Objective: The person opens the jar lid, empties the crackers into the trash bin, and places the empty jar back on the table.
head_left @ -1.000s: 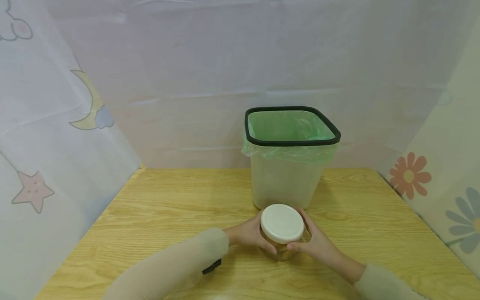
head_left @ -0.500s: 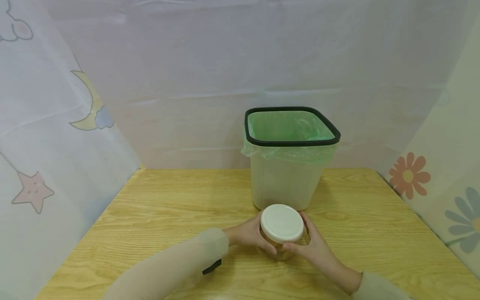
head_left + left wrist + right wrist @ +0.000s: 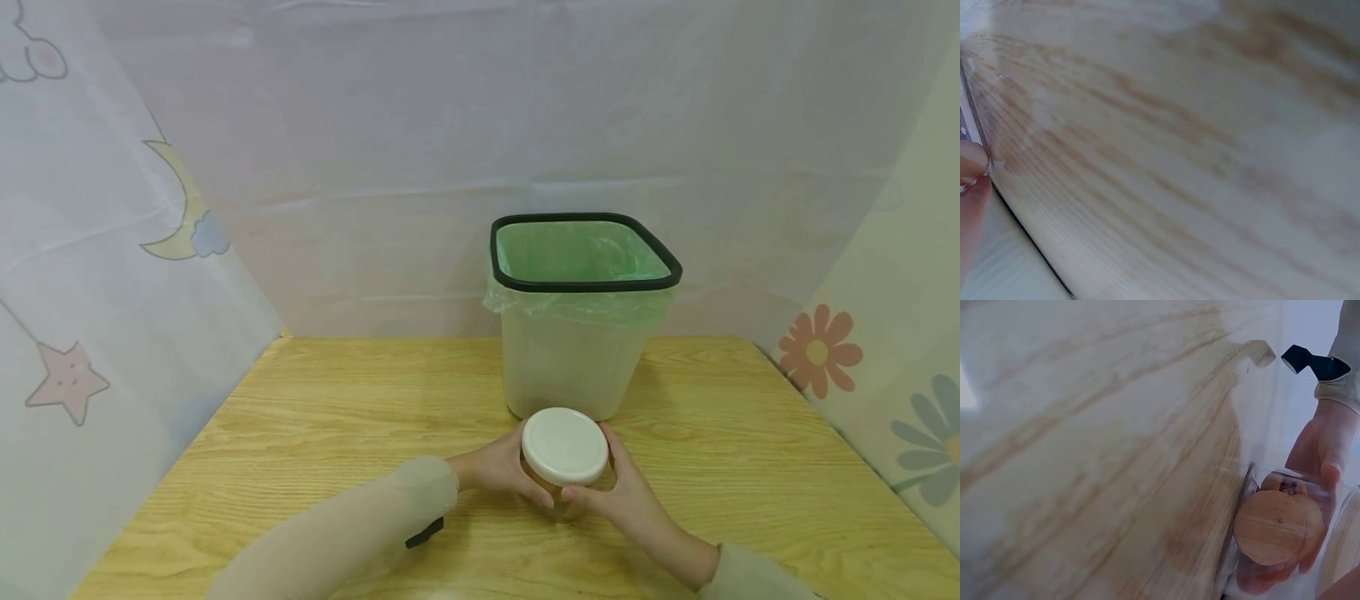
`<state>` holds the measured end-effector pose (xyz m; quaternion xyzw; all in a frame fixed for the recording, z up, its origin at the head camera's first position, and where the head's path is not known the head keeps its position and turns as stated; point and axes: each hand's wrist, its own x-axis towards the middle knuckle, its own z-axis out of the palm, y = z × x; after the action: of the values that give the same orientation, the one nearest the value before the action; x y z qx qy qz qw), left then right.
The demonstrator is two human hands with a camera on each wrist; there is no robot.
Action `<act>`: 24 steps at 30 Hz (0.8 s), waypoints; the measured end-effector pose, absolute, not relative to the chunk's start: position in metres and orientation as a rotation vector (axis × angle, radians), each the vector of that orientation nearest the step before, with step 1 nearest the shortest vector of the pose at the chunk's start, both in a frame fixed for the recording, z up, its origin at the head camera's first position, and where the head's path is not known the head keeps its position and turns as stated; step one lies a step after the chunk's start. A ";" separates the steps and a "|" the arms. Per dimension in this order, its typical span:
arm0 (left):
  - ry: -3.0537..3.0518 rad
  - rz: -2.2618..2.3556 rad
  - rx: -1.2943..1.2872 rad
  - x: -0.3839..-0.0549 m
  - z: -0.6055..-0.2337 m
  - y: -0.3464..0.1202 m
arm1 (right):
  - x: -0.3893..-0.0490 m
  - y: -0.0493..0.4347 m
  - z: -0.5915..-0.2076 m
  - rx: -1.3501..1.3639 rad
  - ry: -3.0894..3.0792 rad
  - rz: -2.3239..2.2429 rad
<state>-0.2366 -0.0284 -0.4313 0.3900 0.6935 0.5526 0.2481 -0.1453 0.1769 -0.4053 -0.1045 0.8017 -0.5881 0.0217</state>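
A clear jar [image 3: 558,493] with a wide white lid [image 3: 565,446] stands upright close in front of the bin. Round tan discs [image 3: 1269,526], like biscuits, show through its wall in the right wrist view. My left hand [image 3: 501,467] grips the jar from the left, thumb across the front. From the right, my right hand [image 3: 626,492] holds the lid's edge, with its thumb at the front of the rim and its fingers towards the back. The left wrist view catches only a bit of a hand [image 3: 972,206] at its left edge.
Behind the jar is a pale bin [image 3: 573,358] with a black rim and a green plastic liner [image 3: 555,250]. Both sit on the wood-grain table [image 3: 360,392]. Printed cloth walls [image 3: 375,208] surround the table at the back and sides. A black wrist device [image 3: 1313,362] is on the left forearm.
My right thumb has slid a little to the left along the front of the lid, and the right wrist has shifted slightly left. Left hand, jar and bin stay in place.
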 end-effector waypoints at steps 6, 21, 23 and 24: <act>1.902 1.494 1.058 -0.237 -0.431 -0.029 | -0.147 0.177 -0.405 -0.317 2.488 -1.794; 1.922 1.468 1.036 -0.237 -0.431 -0.029 | -0.152 0.178 -0.405 -0.308 2.496 -1.760; 1.928 1.468 1.038 -0.237 -0.430 -0.030 | -0.152 0.179 -0.405 -0.293 2.501 -1.744; 1.935 1.464 1.041 -0.237 -0.430 -0.030 | -0.152 0.179 -0.405 -0.286 2.503 -1.731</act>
<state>-0.2369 -0.0296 -0.4304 0.3820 0.7101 0.5370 0.2480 -0.1523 0.1792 -0.4046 -0.0936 0.8180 -0.5659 0.0424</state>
